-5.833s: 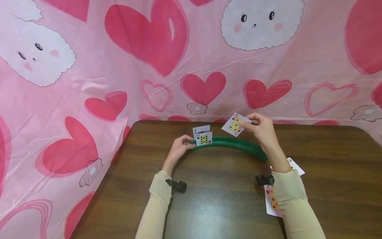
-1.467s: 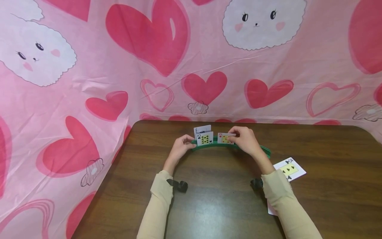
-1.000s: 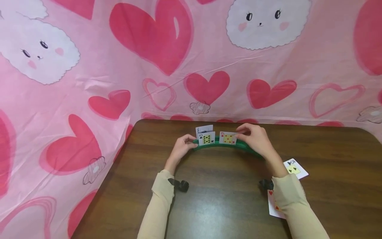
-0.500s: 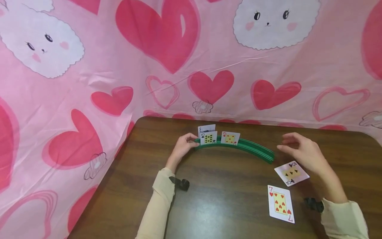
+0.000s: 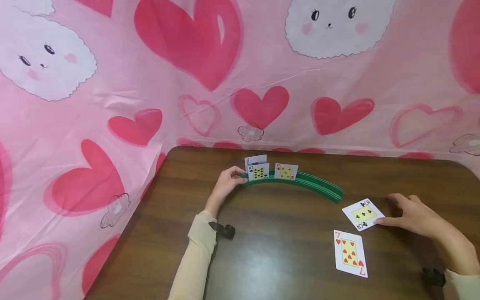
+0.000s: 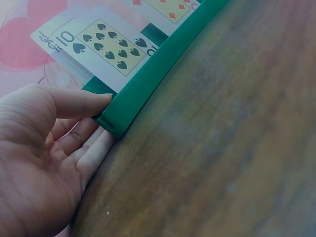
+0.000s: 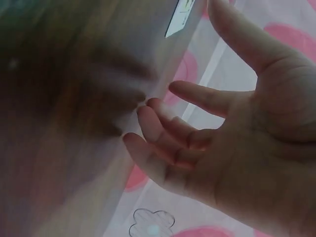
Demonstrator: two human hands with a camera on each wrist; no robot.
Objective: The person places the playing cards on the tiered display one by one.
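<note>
A curved green card holder [image 5: 318,187] stands on the table. My left hand [image 5: 226,183] pinches its left end; in the left wrist view the thumb [image 6: 84,101] lies on the near side, with fingers behind and under it. Upright in the holder are a ten of spades [image 5: 258,171], a joker [image 5: 256,159] partly hidden behind it, and a five of diamonds [image 5: 286,171] to the right. My right hand [image 5: 418,214] is spread low beside a three of clubs [image 5: 363,214] lying flat. Its thumb tip is at that card's right corner; contact is unclear.
A seven of hearts [image 5: 350,253] lies face up nearer me than the three of clubs. The brown wooden table [image 5: 262,258] ends at a pink heart-printed cloth [image 5: 210,125] behind and to the left.
The five of diamonds, earlier held in the air by my right hand, now stands in the holder. The right hand has let it go and moved right to the three of clubs. My left hand stays put.
</note>
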